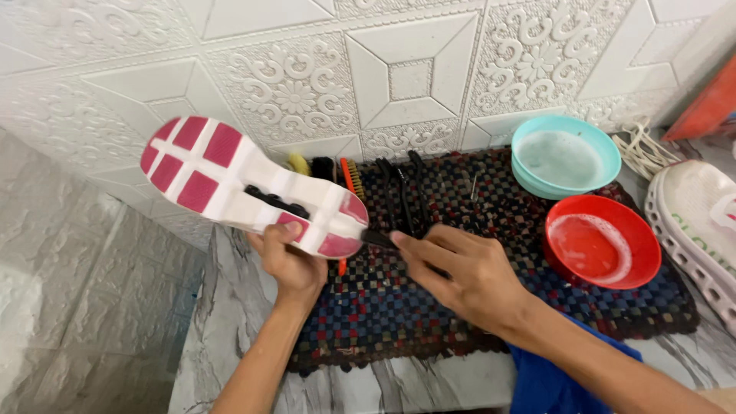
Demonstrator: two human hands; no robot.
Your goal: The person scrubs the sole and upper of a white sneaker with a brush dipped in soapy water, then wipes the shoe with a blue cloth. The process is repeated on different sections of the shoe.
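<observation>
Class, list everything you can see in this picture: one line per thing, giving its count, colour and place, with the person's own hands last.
Shoe: one, white sole with pink patches, held sole-up at left.
Second shoe: one, white, right edge.
Brush: one, dark, in the right hand, against the held sole.
Brushes: several, black, orange and yellow, back of mat.
Mat: one, woven, multicoloured, on the marble counter.
Red bowl: one, on mat, right.
Teal bowl: one, behind the red bowl.
Laces: white, by the wall.
Blue cloth: one, bottom edge.
Left hand: grips the shoe.
Right hand: grips the brush.
</observation>
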